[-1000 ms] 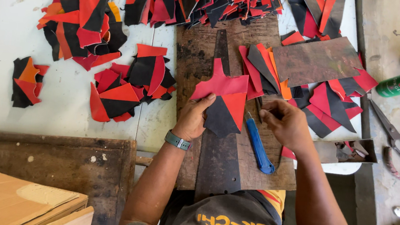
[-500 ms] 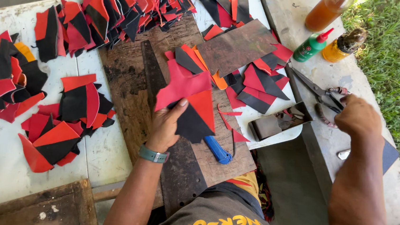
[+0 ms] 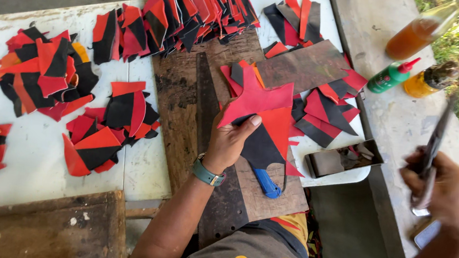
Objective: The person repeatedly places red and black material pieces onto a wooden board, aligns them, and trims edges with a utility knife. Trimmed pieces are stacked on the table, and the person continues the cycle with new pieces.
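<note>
Wooden workboard, left hand pinching red-black piece, right hand gripping scissors

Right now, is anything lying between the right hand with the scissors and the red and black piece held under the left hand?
Nothing visible does. The right hand lifts the scissors off to the side, and only the small tray sits between it and the piece.
</note>
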A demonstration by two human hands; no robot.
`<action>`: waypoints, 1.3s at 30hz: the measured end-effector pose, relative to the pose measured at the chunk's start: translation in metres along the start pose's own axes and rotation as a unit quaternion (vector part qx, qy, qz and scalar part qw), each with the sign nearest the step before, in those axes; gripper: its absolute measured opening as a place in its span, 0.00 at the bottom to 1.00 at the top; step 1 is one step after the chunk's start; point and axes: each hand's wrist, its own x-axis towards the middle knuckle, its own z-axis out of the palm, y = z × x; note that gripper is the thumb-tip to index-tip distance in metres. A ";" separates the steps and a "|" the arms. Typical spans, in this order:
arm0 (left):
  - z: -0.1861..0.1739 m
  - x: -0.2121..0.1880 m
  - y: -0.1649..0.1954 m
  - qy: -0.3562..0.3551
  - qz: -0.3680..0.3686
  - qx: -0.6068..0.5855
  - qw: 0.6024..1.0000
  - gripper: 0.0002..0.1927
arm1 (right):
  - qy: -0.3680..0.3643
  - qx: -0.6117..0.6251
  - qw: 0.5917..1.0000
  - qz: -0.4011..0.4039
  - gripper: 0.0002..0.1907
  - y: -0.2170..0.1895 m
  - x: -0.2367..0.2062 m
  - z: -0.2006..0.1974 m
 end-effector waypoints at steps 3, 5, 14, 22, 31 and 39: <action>0.004 0.000 0.007 -0.008 -0.007 -0.043 0.999 0.14 | -0.031 0.202 0.974 -0.095 0.13 -0.022 -0.032 0.080; 0.007 -0.003 0.014 -0.008 0.003 -0.043 0.999 0.15 | -0.066 0.147 0.987 0.029 0.14 -0.029 -0.053 0.136; 0.005 -0.023 0.041 0.021 0.061 0.061 0.996 0.16 | -0.228 0.372 0.893 -0.110 0.21 -0.039 -0.057 0.230; 0.003 -0.026 0.039 0.025 0.071 0.088 0.993 0.17 | -0.177 0.276 0.935 -0.136 0.10 -0.095 -0.059 0.214; 0.002 -0.027 0.036 0.021 0.072 0.092 0.993 0.17 | -0.149 0.290 0.944 -0.059 0.06 -0.109 -0.064 0.212; -0.001 -0.027 0.036 0.019 0.078 0.106 0.991 0.16 | -0.150 0.278 0.947 -0.053 0.06 -0.116 -0.066 0.209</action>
